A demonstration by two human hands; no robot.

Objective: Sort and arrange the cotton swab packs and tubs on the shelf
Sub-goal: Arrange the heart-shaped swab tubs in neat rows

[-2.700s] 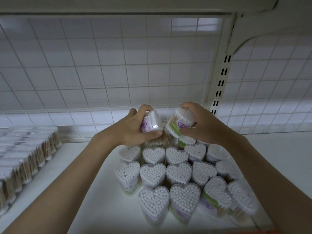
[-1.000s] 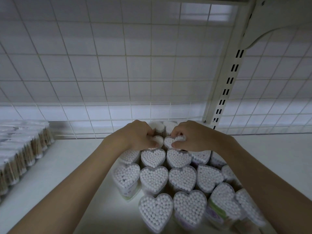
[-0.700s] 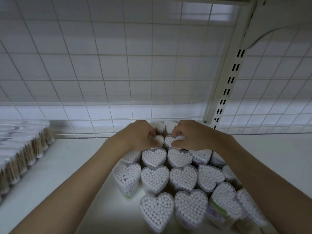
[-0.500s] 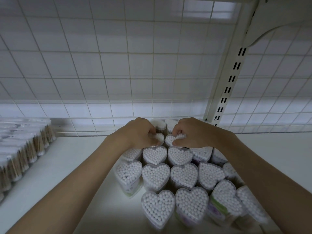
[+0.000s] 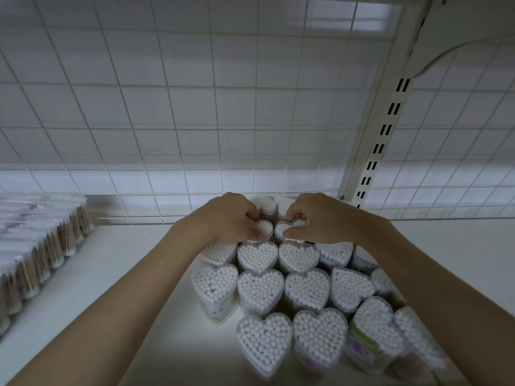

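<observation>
The left hand (image 5: 228, 218) fingers grasp one heart-shaped tub (image 5: 264, 228); the right hand (image 5: 320, 218) fingers grasp its neighbour tub (image 5: 289, 227). More tubs (image 5: 260, 291) stand just below the fingers on the shelf (image 5: 111, 274).

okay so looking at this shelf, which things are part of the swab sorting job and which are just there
Part of the job:
- left hand gripping a heart-shaped tub
- right hand gripping its neighbour tub
- block of heart tubs
- bagged swab packs
- shelf

Just there:
- wire grid back panel
- slotted upright
</observation>
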